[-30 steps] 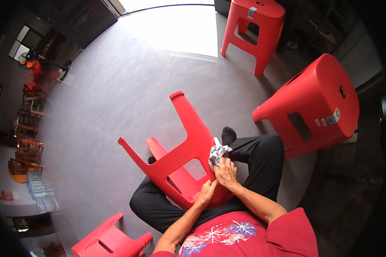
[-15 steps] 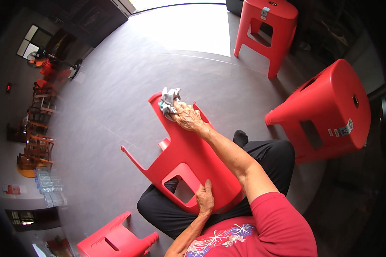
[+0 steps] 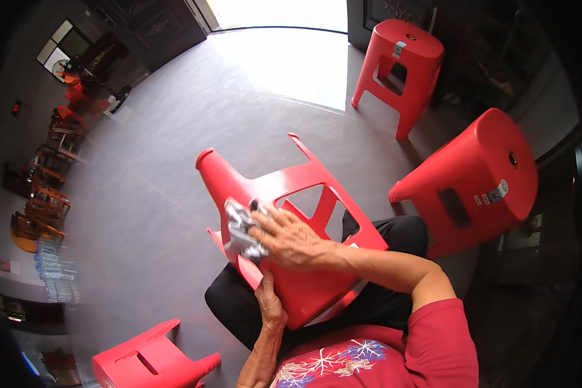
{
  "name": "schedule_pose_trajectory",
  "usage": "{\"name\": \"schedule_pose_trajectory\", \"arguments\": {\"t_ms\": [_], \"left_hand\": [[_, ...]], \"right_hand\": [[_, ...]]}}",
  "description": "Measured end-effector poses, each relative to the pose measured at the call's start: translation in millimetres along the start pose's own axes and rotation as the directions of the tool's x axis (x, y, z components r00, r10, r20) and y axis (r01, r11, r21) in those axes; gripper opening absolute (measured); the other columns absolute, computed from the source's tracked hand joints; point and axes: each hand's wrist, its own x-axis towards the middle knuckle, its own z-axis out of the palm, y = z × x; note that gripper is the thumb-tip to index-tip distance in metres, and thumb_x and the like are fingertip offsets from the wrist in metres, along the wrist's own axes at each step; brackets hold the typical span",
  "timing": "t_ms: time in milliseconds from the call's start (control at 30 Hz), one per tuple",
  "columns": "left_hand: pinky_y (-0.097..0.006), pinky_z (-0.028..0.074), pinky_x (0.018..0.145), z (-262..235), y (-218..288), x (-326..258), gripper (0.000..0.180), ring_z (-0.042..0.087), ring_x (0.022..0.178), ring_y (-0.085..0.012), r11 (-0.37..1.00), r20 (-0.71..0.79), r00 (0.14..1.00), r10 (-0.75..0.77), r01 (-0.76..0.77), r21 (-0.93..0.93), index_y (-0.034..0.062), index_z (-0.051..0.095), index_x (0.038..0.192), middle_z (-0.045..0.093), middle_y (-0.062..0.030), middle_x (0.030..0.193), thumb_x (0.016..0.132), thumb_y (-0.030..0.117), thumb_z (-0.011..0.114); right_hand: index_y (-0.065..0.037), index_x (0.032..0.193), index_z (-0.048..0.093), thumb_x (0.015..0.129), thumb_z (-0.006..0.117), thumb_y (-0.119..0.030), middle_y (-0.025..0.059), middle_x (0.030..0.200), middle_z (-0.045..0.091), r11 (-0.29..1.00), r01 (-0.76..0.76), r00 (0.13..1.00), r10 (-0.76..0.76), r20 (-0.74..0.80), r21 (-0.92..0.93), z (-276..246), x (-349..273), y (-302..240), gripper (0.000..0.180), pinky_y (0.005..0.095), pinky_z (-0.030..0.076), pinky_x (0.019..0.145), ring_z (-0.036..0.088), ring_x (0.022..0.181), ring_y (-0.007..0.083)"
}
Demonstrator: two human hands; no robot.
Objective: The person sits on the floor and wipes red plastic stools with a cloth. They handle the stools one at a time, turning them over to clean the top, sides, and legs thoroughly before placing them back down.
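A red plastic stool (image 3: pixel 281 179) lies tilted across my lap, its legs pointing away from me. My left hand (image 3: pixel 269 305) grips its near left edge, thumb up along the side; the other fingers are hidden beneath. A crumpled grey-and-white cloth (image 3: pixel 241 234) is pressed against the stool's side under my right hand (image 3: pixel 290 239). The fingers of that hand reach over the cloth and look slightly blurred. My right forearm crosses above the stool from the right.
Two more red stools stand to the right, one near (image 3: pixel 459 184) and one farther back (image 3: pixel 401 64). Another red stool (image 3: pixel 152 359) is at the lower left. Wooden chairs (image 3: pixel 45 204) and stacked clear bottles (image 3: pixel 55 268) line the left. A bright doorway (image 3: pixel 278 13) opens at the far side.
The stool on my lap has been turned, showing a different side. My right hand and the cloth have come nearer, from a leg's end to the stool's side. My left hand has shifted left.
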Motion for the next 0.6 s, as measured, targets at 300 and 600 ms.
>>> {"name": "schedule_pose_trajectory", "arguments": {"t_ms": [300, 600], "left_hand": [[-0.028, 0.051, 0.08, -21, 14, 1, 0.04, 0.063, 0.09, -0.0143, 0.995, 0.094, 0.99, -0.101, 0.1, 0.018, -0.0015, 0.061, 0.106, 0.066, -0.0073, 0.102, 0.098, 0.036, 0.048], [-0.025, 0.048, 0.078, -36, -4, 7, 0.041, 0.06, 0.085, -0.0097, 0.991, 0.108, 0.991, -0.077, 0.064, 0.119, -0.0003, 0.062, 0.102, 0.065, -0.0048, 0.098, 0.1, 0.036, 0.044]], "right_hand": [[-0.005, 0.123, 0.051, 0.09, 0.045, -0.034, 0.0244, 0.128, 0.049, 0.67, -0.738, 0.651, 0.739, 0.173, -0.086, 17, 3, 145, 0.045, 0.0518, 0.042, 0.095, 0.051, 0.116, 0.0407], [-0.007, 0.113, 0.058, 0.086, 0.048, -0.038, 0.0202, 0.109, 0.058, 0.773, -0.625, 0.78, 0.618, -0.094, -0.107, 56, 25, 150, 0.042, 0.0504, 0.045, 0.086, 0.055, 0.105, 0.0369]]}}
